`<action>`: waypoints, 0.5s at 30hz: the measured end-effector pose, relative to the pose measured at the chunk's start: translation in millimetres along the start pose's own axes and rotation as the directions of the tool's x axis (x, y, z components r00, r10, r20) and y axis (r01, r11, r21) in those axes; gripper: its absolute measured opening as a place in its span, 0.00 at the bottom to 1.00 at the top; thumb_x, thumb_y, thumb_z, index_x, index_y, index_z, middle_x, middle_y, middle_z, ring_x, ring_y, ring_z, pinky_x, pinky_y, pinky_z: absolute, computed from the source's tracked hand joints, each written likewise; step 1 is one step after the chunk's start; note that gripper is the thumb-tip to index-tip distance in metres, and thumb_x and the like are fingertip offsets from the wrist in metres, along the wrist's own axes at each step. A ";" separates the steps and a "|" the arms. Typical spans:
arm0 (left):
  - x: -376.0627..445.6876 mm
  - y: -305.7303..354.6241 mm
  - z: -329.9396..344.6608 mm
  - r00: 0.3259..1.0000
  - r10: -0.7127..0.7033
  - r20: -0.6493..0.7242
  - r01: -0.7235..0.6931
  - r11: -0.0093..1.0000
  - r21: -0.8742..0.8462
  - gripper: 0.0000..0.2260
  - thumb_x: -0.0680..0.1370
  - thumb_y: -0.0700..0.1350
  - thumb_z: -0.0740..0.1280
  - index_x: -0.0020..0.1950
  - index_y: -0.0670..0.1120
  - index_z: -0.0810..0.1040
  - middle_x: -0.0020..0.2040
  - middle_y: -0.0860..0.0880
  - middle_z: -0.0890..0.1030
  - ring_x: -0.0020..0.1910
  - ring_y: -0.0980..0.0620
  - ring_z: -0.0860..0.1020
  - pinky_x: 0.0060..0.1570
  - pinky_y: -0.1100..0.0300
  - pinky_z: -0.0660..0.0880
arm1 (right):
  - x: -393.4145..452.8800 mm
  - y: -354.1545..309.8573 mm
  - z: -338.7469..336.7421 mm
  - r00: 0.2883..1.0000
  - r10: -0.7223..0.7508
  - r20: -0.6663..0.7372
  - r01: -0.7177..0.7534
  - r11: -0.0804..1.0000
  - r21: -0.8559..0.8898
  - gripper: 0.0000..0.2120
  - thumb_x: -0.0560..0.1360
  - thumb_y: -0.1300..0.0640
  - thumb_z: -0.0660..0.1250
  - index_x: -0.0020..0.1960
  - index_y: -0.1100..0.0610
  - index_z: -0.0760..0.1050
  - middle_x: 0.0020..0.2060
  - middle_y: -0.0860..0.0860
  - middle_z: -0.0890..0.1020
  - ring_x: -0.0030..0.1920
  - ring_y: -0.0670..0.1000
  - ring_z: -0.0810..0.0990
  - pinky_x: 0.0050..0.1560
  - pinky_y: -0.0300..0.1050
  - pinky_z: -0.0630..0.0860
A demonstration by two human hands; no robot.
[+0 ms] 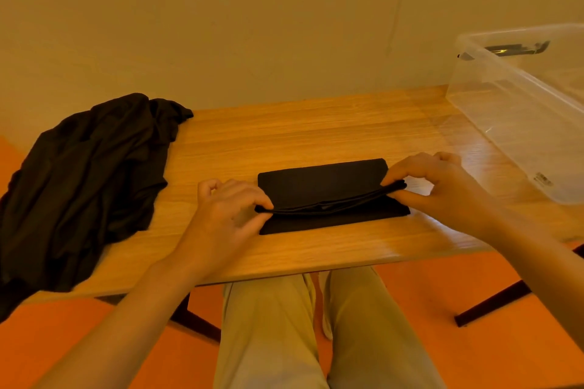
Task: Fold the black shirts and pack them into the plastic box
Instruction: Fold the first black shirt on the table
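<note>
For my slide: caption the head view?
Both hands pinch a half-folded black shirt beside a plastic box.

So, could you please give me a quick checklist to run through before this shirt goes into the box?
1. Left hand pinches the folded shirt at its left end: ok.
2. Right hand pinches the right end: ok.
3. Fold finished: not ok, top layer lifted.
4. Plastic box open, no lid on: ok.
5. Room in the box: ok, no shirts visible inside.
6. All shirts folded: not ok, unfolded pile at left.
</note>
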State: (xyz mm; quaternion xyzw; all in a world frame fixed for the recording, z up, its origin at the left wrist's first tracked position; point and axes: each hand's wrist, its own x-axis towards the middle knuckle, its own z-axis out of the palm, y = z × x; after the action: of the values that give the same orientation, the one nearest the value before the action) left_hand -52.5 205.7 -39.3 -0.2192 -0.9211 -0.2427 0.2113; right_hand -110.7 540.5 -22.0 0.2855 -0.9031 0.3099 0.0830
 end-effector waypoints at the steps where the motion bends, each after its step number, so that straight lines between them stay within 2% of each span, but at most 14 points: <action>1: -3.3 1.2 1.3 1.000 0.014 0.001 -0.014 1.000 0.007 0.07 0.74 0.53 0.65 0.48 0.54 0.80 0.48 0.63 0.78 0.53 0.66 0.73 0.59 0.61 0.57 | -3.7 0.1 1.4 1.000 -0.009 -0.011 0.009 1.000 -0.013 0.12 0.69 0.57 0.74 0.49 0.44 0.79 0.48 0.36 0.80 0.55 0.34 0.72 0.60 0.44 0.56; 4: -10.5 4.8 5.4 0.998 0.061 0.012 -0.062 0.997 0.038 0.07 0.75 0.51 0.64 0.48 0.52 0.81 0.48 0.60 0.79 0.52 0.63 0.74 0.59 0.63 0.56 | -13.2 1.1 6.5 0.999 -0.008 -0.039 0.007 1.000 -0.024 0.10 0.69 0.56 0.75 0.48 0.45 0.79 0.47 0.35 0.80 0.55 0.30 0.70 0.58 0.46 0.56; 6: -12.8 5.7 7.3 0.996 0.086 0.027 -0.087 0.994 0.059 0.06 0.76 0.50 0.64 0.48 0.53 0.80 0.48 0.59 0.80 0.51 0.62 0.74 0.57 0.61 0.57 | -17.6 2.1 9.5 0.999 -0.007 -0.052 0.006 0.999 -0.036 0.08 0.70 0.47 0.70 0.48 0.43 0.78 0.48 0.33 0.79 0.55 0.30 0.70 0.58 0.45 0.56; 11: -15.1 5.4 5.1 0.993 0.118 0.016 -0.119 0.990 0.081 0.06 0.76 0.53 0.66 0.47 0.54 0.81 0.48 0.60 0.79 0.52 0.61 0.75 0.54 0.54 0.59 | -24.6 2.7 9.9 0.999 -0.035 -0.017 0.033 0.994 -0.102 0.14 0.69 0.37 0.64 0.51 0.41 0.77 0.53 0.33 0.76 0.59 0.36 0.71 0.60 0.46 0.56; 13: -9.7 8.8 2.6 0.995 0.096 -0.024 -0.094 0.994 0.061 0.08 0.76 0.54 0.65 0.47 0.53 0.81 0.49 0.60 0.79 0.53 0.60 0.75 0.56 0.53 0.59 | -22.6 -3.1 9.3 0.997 -0.054 -0.051 0.050 0.995 -0.087 0.18 0.71 0.35 0.62 0.52 0.44 0.79 0.55 0.36 0.77 0.60 0.36 0.71 0.62 0.46 0.56; 15: 5.7 16.8 4.3 0.999 0.020 -0.046 -0.017 0.998 0.059 0.12 0.79 0.56 0.61 0.52 0.52 0.81 0.52 0.58 0.79 0.56 0.59 0.75 0.60 0.56 0.58 | -12.1 -13.9 14.1 0.994 -0.059 -0.095 0.049 0.993 -0.103 0.21 0.75 0.36 0.58 0.56 0.48 0.79 0.57 0.41 0.78 0.61 0.39 0.71 0.65 0.47 0.56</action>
State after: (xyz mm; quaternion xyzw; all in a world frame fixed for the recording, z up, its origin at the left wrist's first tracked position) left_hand -49.9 223.0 -33.9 -0.2156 -0.9205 -0.2189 0.2413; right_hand -92.4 528.6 -30.0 0.2900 -0.9043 0.2753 0.1496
